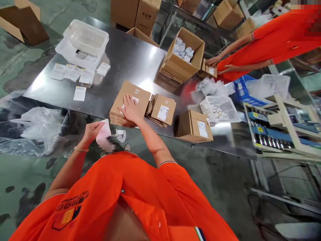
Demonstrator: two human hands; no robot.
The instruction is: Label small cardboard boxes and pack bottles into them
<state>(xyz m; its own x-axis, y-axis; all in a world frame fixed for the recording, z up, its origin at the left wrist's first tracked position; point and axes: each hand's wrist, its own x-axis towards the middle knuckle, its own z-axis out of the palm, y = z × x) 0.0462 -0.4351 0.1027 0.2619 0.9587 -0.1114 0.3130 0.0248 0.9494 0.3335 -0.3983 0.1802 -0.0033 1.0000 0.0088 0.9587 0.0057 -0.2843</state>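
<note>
My left hand (92,131) pinches a pale pink sheet of paper (104,130) just off the near edge of the steel table. My right hand (130,108) lies flat, fingers apart, on top of a stack of flat kraft cardboard mailers (129,97), partly covering a white label. To its right is a second cardboard stack (163,109) with a barcode label, and beyond that a third stack (193,126). Part of the sheet's lower end is blurred.
A co-worker in orange (265,43) handles a small carton (208,68) across the table. An open carton of white items (180,55), white plastic baskets (82,43), loose labels (72,73), a blue crate (245,90), floor plastic (37,129) and a rack (276,127) surround the table (130,57).
</note>
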